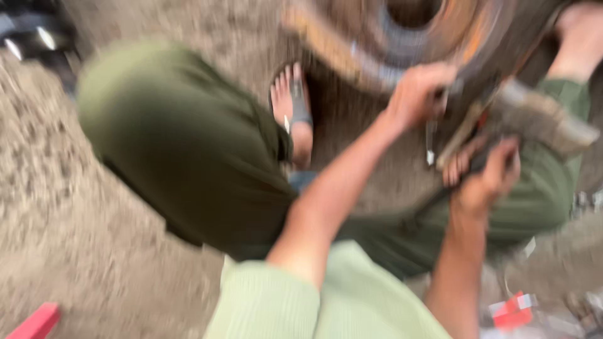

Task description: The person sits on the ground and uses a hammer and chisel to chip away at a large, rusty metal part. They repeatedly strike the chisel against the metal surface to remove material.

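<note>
Both hands are busy at a rusty wheel hub (402, 37): the left hand (419, 93) is closed on a small tool, the right hand (487, 182) wrapped round a dark handle (440, 196). Fastening or loosening work seems in hand. A steadier grip is judged needed next; blur hides detail.

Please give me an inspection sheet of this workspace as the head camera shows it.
Surface: bare gravelly ground; picture blurred by motion.
Job's things: large rusty round wheel part at the top; a dirty worn tool by it, kind unclear.
Clutter: red object bottom left; red and clear item bottom right.
Hands: left hand gripping something against the wheel part; right hand closed on a dark handle; another hand at the top right.
Cables: nothing seen.
Surroundings: green trouser knee, sandalled foot.
</note>
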